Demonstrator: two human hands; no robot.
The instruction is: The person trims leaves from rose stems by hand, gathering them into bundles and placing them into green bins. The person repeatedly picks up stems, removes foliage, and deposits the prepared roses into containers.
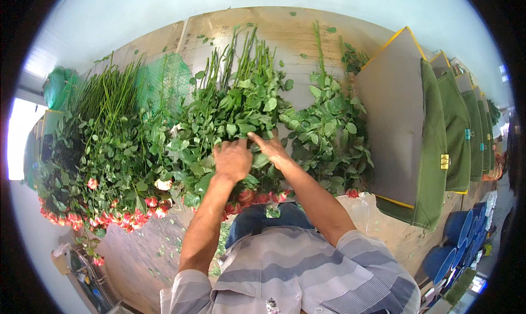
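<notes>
Right before me a middle pile of cut roses (234,104) lies on the worktable, stems pointing away and leaves thick around my hands. My left hand (233,161) rests back-up on the leaves, its fingertips sunk among them. Close beside it, my right hand (269,149) reaches into the same foliage with the thumb stretched toward the left hand. Leaves hide most of its fingers, so any grip on a stem is unclear. Red-pink rose blooms (246,197) from this pile hang at the near edge, below my wrists.
To the left lies a larger rose pile (111,133), with green netting (164,78) behind it. A smaller bunch (328,121) is on the right. Beyond it stand grey boards with green cloth (433,149) and clips. Blue buckets (439,262) stand on the floor at right.
</notes>
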